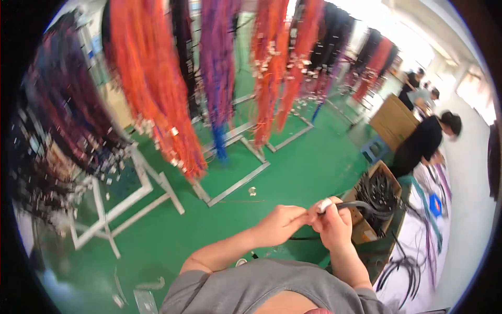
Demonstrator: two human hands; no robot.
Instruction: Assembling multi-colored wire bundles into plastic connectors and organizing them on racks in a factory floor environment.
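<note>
My right hand is closed around a thick black cable, which leaves the fist and curves off to the right. Something small and white shows at the fingers of that hand; I cannot tell whether it is tape or a connector. Touching its fingertips, my left hand is closed in a pinch, and whatever it grips is hidden. Beneath both hands a length of black cable passes. A cardboard box of coiled black cables stands just right of my right hand.
Orange wire bundles, purple bundles and dark bundles hang from metal racks ahead. A long table with loose black cables runs along the right. A co-worker bends over it, near a blue stool.
</note>
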